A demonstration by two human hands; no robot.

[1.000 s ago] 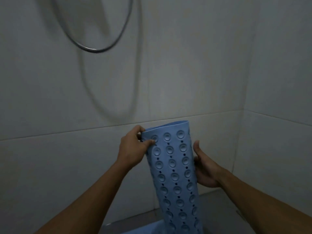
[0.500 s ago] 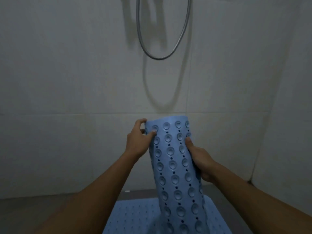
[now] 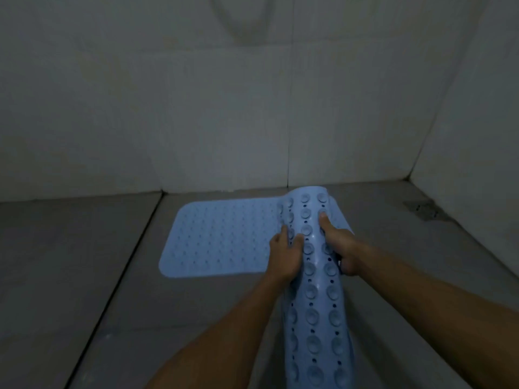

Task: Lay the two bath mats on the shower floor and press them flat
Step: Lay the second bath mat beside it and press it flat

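Observation:
One light blue bath mat [image 3: 222, 237] lies flat on the grey shower floor [image 3: 70, 262], close to the back wall. A second blue mat [image 3: 317, 290], curled lengthwise with its suction cups facing out, reaches from the bottom of the view to above the flat mat's right end. My left hand [image 3: 285, 255] grips its left edge, thumb on the cupped side. My right hand [image 3: 338, 245] holds its right edge, thumb pressed on the cups. The flat mat's right end is hidden behind the curled one.
Pale tiled walls [image 3: 224, 108] close the shower at the back and on the right. A dark floor drain [image 3: 424, 210] sits near the right corner. A tile joint [image 3: 126, 270] runs diagonally across the floor left of the flat mat.
The view has tilted down from the wall and hose to the floor. Both hands have lowered the curled mat toward the floor, above the flat mat's right end.

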